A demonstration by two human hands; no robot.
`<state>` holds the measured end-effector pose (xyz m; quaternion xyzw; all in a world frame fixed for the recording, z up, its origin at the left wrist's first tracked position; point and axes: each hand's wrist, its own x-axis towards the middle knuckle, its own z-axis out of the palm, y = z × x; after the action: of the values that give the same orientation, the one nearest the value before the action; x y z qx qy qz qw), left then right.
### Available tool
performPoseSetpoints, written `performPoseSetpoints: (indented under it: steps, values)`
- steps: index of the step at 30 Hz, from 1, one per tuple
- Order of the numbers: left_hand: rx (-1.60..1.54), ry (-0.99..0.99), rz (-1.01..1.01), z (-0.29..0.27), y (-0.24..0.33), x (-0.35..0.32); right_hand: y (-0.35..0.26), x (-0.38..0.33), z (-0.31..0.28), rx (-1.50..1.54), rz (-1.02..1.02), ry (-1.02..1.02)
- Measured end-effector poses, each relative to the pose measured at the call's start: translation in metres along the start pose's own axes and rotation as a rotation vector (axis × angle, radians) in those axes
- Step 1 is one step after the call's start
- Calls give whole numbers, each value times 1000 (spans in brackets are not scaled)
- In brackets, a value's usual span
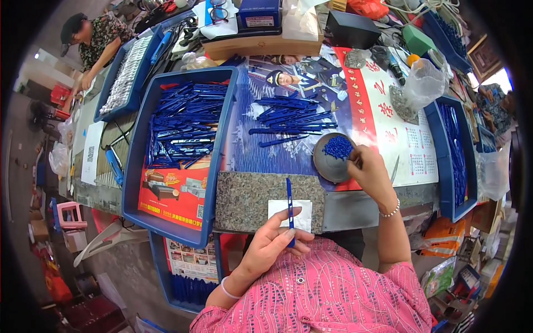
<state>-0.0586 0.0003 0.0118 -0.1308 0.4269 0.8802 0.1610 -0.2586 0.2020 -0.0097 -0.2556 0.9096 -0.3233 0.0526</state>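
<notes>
My left hand [272, 241] pinches a slim blue plastic stick [289, 198] and holds it upright over a grey stone slab [244, 197] with a white paper square [302, 213] on it. My right hand [371, 173] rests at the rim of a small round grey dish [328, 165] that holds a heap of tiny blue pieces [338, 147]; its fingertips are closed at the dish edge, and what they hold is too small to see. A loose pile of blue sticks [294, 119] lies on the poster beyond the dish.
A large blue tray [214, 166] on my left holds several blue sticks. A narrower blue tray [452, 161] stands at my right. A clear plastic bag [425, 83], boxes and tools crowd the back. Another person [94, 41] works at the far left.
</notes>
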Motion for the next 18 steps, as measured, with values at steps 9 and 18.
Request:
performPoseSetpoints:
  steps: [9,18]
  values:
    - [-180,-15,-30,-2,-3,5,-12,-31,-10,1427,299,-68]
    - [-176,-39,-53,5,-4,5,-15,-49,1,1943,238,-304]
